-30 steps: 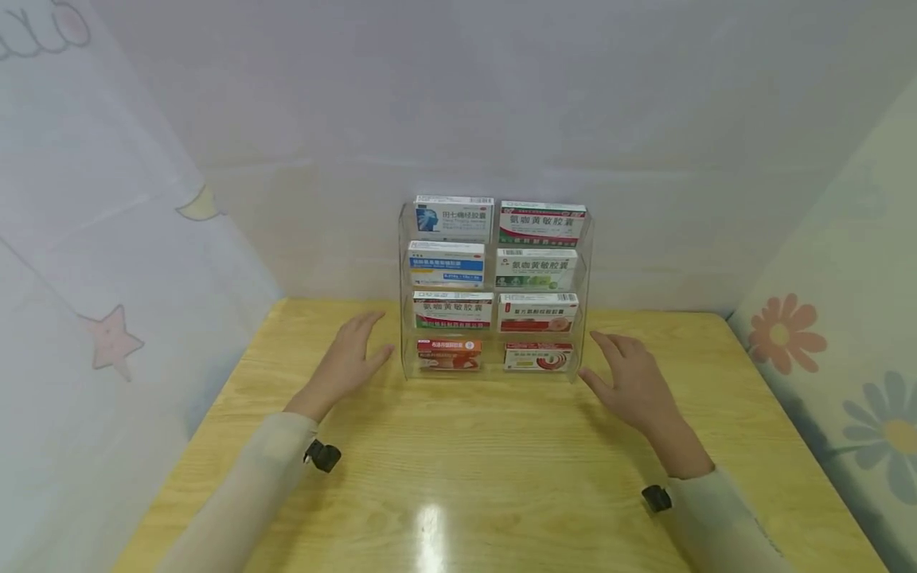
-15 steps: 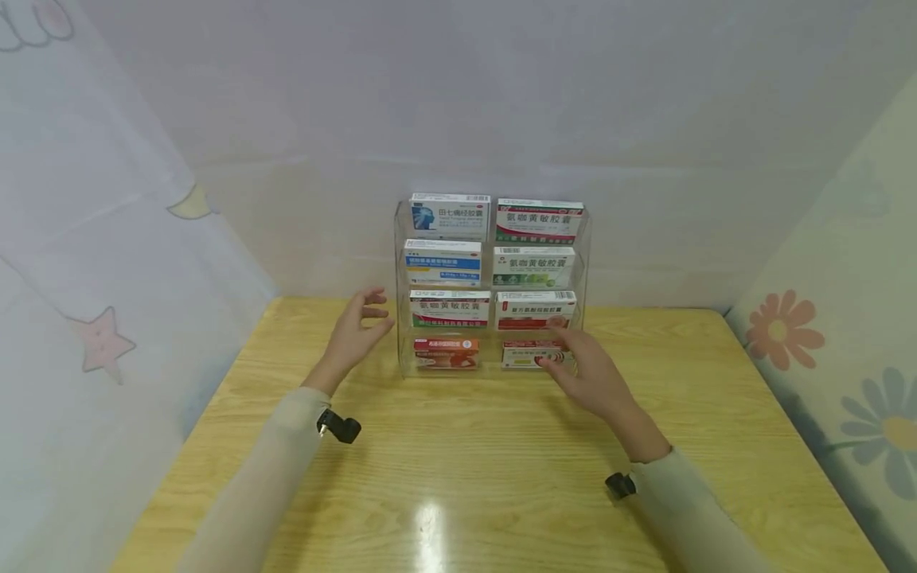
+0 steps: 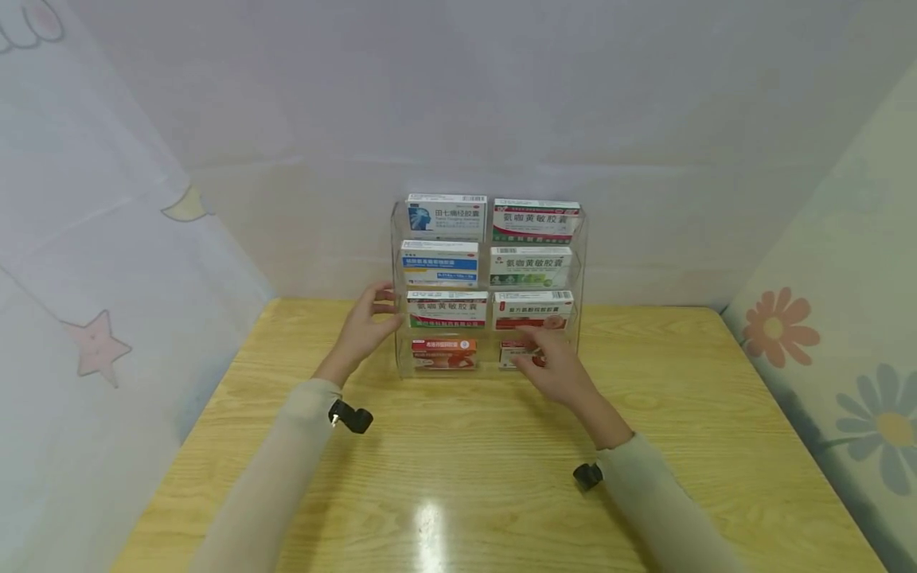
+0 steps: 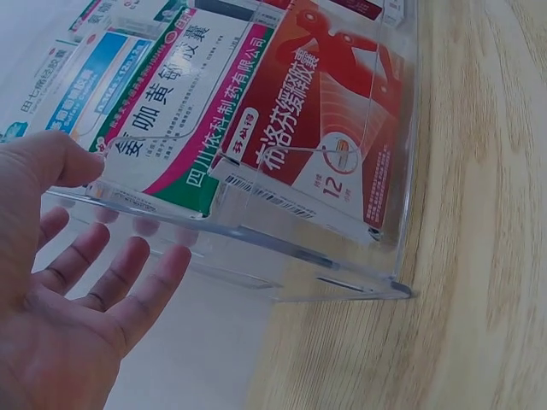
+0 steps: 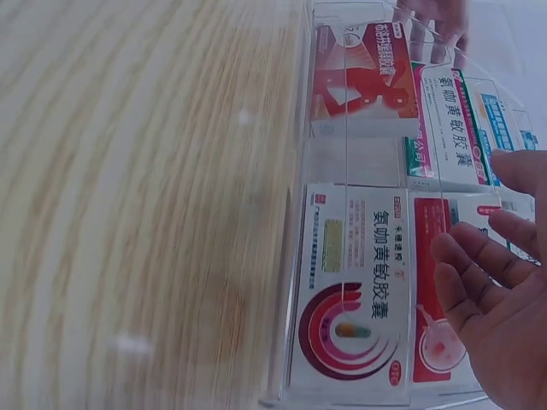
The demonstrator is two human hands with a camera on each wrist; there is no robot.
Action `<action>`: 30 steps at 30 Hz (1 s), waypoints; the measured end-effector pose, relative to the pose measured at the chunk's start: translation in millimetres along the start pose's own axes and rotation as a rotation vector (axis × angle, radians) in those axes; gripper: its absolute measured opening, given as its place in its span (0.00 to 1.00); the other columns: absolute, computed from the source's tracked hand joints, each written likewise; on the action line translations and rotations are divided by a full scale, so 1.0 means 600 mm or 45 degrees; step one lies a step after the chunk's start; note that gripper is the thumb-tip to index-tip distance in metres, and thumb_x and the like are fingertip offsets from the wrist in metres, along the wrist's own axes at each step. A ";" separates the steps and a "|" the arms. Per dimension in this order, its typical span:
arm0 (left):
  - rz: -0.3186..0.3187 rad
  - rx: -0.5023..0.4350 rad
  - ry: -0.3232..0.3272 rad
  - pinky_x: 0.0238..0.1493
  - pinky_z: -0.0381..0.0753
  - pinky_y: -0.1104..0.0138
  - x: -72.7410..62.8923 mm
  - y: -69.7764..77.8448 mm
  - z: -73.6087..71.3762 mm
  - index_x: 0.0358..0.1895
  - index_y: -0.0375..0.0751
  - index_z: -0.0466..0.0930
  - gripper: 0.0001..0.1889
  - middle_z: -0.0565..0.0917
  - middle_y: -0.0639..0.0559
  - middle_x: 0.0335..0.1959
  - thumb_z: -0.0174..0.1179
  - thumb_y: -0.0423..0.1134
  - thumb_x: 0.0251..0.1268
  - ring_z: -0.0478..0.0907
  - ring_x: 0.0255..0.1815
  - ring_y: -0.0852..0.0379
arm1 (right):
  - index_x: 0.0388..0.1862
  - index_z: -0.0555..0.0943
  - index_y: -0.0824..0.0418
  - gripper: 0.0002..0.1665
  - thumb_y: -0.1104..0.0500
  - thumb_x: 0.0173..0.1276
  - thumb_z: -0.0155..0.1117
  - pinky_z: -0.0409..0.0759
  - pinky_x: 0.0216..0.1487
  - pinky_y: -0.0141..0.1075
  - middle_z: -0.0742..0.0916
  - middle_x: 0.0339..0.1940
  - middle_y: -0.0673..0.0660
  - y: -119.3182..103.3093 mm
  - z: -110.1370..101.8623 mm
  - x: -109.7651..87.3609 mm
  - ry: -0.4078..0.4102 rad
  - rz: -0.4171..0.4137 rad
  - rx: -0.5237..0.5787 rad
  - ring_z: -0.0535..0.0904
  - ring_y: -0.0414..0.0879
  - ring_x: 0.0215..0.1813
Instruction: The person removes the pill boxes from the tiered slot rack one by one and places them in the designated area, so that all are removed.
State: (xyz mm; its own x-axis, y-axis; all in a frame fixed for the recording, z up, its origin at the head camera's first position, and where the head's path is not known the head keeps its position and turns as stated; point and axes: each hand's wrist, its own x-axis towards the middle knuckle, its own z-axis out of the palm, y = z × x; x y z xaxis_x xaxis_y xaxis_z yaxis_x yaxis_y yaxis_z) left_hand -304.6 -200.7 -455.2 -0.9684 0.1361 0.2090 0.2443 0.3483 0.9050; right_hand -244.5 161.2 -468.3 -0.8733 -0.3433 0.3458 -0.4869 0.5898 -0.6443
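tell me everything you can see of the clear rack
The rack is transparent and plastic-looking, with four tiers. It stands upright on the wooden table, holding eight medicine boxes in two columns. The left hand is at its left side, the right hand before its lower right; whether either touches it is unclear.

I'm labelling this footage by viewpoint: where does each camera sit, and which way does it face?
Head: worn on the head, facing forward and down at the clear rack on the table; left hand, right hand and sleeves show.
Left wrist: on that wrist, facing the rack's side edge at a slant; the left hand shows.
Right wrist: on that wrist, facing the rack's lower part; the right hand shows, and part of the left at top.
Shared: both wrist views show the orange-red box.
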 end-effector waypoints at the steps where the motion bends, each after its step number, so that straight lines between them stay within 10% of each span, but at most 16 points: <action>1: -0.010 -0.001 -0.004 0.57 0.79 0.48 0.001 0.000 0.001 0.75 0.45 0.62 0.34 0.73 0.41 0.64 0.64 0.36 0.68 0.75 0.63 0.40 | 0.69 0.76 0.62 0.29 0.57 0.70 0.68 0.81 0.46 0.52 0.85 0.59 0.60 0.000 0.003 0.002 -0.003 0.004 -0.007 0.81 0.53 0.45; 30: -0.044 -0.022 -0.093 0.55 0.81 0.49 0.001 -0.008 -0.008 0.77 0.49 0.58 0.37 0.70 0.43 0.68 0.62 0.32 0.68 0.73 0.64 0.40 | 0.64 0.79 0.63 0.26 0.52 0.72 0.67 0.82 0.45 0.41 0.87 0.52 0.55 -0.023 0.063 0.040 -0.085 0.127 0.116 0.81 0.45 0.44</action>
State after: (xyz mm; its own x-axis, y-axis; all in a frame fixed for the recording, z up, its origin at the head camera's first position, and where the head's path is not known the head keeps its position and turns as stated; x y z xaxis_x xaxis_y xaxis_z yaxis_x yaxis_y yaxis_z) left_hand -306.5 -206.4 -457.7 -0.9697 0.1922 0.1506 0.2096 0.3381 0.9175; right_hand -258.2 117.2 -476.5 -0.9127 -0.3358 0.2331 -0.3917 0.5557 -0.7333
